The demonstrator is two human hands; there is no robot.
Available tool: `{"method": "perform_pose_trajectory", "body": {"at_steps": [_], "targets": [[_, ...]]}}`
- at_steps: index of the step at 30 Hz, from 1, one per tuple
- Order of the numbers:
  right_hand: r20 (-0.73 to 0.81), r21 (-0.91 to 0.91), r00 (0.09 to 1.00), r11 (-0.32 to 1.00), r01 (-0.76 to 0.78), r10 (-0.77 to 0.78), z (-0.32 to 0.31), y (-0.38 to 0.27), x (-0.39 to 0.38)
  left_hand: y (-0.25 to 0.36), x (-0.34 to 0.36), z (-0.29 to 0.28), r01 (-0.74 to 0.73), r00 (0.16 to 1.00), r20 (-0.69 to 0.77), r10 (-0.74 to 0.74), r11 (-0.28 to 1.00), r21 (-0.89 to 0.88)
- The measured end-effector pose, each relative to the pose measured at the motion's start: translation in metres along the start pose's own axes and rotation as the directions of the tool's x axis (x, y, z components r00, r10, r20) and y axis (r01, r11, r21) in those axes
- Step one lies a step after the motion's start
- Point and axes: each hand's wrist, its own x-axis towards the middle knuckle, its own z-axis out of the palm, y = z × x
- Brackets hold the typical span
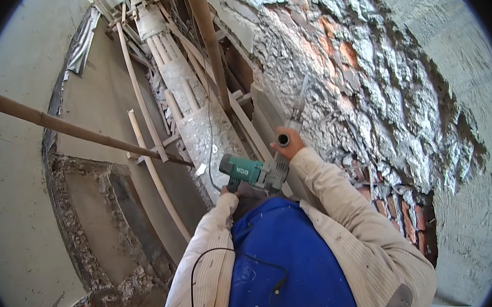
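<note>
A green and grey demolition hammer (246, 170) is held across the front of my body, its chisel end (302, 95) pointing up and right at the broken wall face (338, 75). My left hand (228, 196) is closed at the rear grip, mostly hidden by the sleeve and the tool body. Around the dark, round-ended side handle (283, 140), my right hand (294, 143) is wrapped with its fingers closed. Whether the chisel tip touches the rough plaster, I cannot tell.
Under and ahead of me runs a dusty plank (200, 134) with bamboo poles. One bamboo pole (68, 122) crosses from the left; another thick pole (208, 45) rises ahead. A power cord (210, 127) trails along the plank. Exposed bricks (406, 215) show at lower right.
</note>
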Motion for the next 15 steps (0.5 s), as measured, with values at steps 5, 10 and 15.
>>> {"method": "perform_pose_trajectory", "body": {"at_steps": [5, 10, 15], "targets": [[-0.102, 0.058, 0.990, 0.993, 0.107, -0.100, 0.002, -0.002, -0.001, 0.020, -0.010, -0.013, 0.047, 0.998, 0.042, -0.049, 0.998, 0.041], [-0.012, 0.007, 1.000, 1.000, 0.006, -0.006, -0.002, -0.002, 0.000, 0.043, -0.027, -0.023, 0.118, 0.992, 0.045, -0.122, 0.990, 0.077], [-0.022, 0.014, 1.000, 1.000, 0.021, -0.021, -0.003, -0.002, 0.004, 0.057, -0.034, -0.028, 0.132, 0.991, 0.009, -0.133, 0.989, 0.070]]}}
